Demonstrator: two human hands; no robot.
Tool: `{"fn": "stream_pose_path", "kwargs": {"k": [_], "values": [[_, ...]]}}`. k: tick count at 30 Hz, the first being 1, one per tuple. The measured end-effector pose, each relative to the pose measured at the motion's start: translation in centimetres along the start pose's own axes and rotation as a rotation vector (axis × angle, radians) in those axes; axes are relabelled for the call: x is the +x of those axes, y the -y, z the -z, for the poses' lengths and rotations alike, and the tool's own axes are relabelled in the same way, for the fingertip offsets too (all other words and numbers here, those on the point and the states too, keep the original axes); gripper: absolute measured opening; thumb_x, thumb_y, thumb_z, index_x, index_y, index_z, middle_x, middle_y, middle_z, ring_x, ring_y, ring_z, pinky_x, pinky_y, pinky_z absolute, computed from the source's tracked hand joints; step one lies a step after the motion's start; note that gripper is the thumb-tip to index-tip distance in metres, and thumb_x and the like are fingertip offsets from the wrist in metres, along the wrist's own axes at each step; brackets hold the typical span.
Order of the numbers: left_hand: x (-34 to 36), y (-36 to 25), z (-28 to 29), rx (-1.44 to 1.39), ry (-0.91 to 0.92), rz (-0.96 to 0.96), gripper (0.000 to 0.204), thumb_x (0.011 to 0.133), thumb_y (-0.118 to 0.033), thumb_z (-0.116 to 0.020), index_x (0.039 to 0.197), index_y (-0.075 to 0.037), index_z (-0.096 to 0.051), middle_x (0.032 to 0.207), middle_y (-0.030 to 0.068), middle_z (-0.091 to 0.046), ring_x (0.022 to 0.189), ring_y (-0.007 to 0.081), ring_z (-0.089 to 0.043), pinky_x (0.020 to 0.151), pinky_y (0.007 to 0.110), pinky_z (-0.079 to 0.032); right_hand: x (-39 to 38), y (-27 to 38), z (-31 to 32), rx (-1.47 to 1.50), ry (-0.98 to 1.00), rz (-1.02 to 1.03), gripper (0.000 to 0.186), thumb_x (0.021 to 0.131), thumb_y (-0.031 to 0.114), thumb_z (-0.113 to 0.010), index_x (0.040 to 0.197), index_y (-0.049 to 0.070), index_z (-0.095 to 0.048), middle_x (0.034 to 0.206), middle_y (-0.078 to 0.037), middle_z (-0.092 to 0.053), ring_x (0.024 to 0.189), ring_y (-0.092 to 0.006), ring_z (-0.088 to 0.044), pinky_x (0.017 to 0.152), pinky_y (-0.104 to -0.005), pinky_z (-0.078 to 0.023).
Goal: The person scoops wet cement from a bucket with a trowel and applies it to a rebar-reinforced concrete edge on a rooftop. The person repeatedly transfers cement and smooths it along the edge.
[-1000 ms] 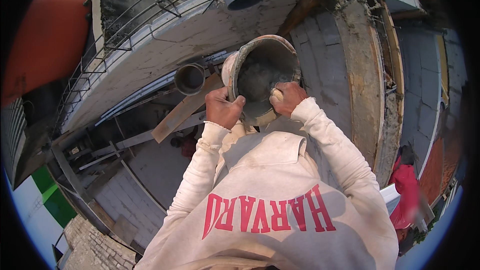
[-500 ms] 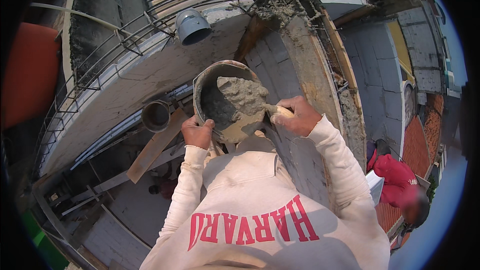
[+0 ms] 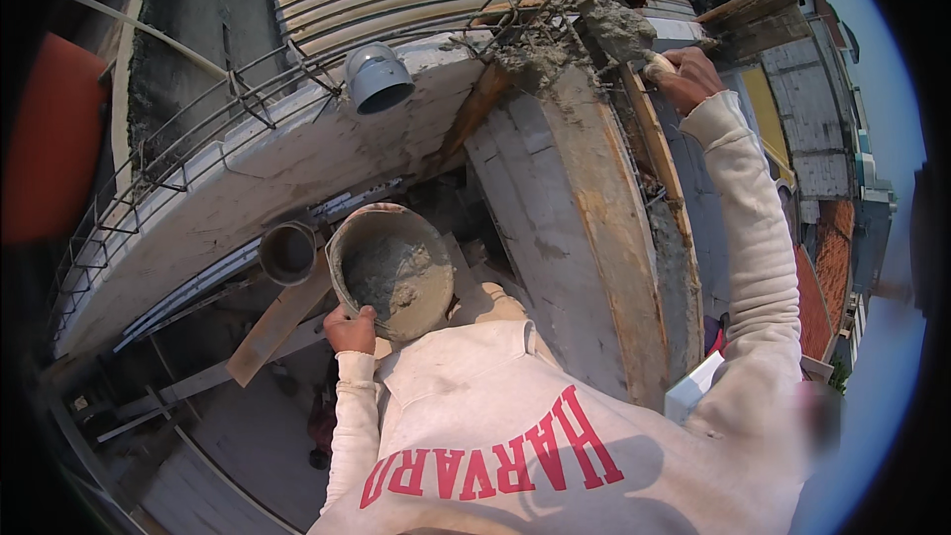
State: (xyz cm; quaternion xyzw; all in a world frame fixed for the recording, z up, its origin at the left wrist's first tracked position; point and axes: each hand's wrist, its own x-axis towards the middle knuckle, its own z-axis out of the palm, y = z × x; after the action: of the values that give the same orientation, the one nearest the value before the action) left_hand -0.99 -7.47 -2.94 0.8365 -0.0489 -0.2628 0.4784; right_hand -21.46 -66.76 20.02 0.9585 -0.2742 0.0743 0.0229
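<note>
Trowel (image 3: 620, 30) is swinging clear of the bucket (image 3: 433, 299), right hand (image 3: 690, 82) clutching its handle (image 3: 656, 66)! Left hand (image 3: 351, 329) is pinching the rim (image 3: 335, 282), soft cement (image 3: 384, 275) probably weighing heavy.

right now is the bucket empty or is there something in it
Not empty: wet-looking grey mortar shows inside the bucket, its rim gripped by the left hand. How full it is, I cannot tell.
</note>
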Motion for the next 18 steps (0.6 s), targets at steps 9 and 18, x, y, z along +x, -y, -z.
{"fn": "stream_pose_path", "kwargs": {"k": [9, 18], "values": [[-0.4, 1.9, 2.9, 0.169, -0.075, 0.000, 0.018, 0.073, -0.007, -0.075, 0.088, 0.004, -0.076, 0.080, 0.0170, -0.076, 0.071, 0.0213, -0.070, 0.074, 0.039, -0.056, -0.4, 9.8, 3.1, -0.060, -0.086, -0.362, 0.034, 0.090, 0.028, -0.066, 0.112, 0.003, -0.073, 0.101, -0.025, -0.074, 0.098, -0.0424, -0.071, 0.086, -0.0494, -0.056], [1.6, 0.0, -0.7, 0.091, 0.019, -0.037, 0.018, 0.074, -0.007, -0.076, 0.088, 0.005, -0.076, 0.072, 0.0169, -0.072, 0.064, 0.0186, -0.066, 0.070, 0.038, -0.055, -10.7, 24.5, -3.3, 0.159, 0.472, -0.006, 0.032, 0.087, 0.023, -0.073, 0.114, 0.006, -0.072, 0.098, -0.020, -0.075, 0.087, -0.0369, -0.073, 0.081, -0.0445, -0.058]]}}
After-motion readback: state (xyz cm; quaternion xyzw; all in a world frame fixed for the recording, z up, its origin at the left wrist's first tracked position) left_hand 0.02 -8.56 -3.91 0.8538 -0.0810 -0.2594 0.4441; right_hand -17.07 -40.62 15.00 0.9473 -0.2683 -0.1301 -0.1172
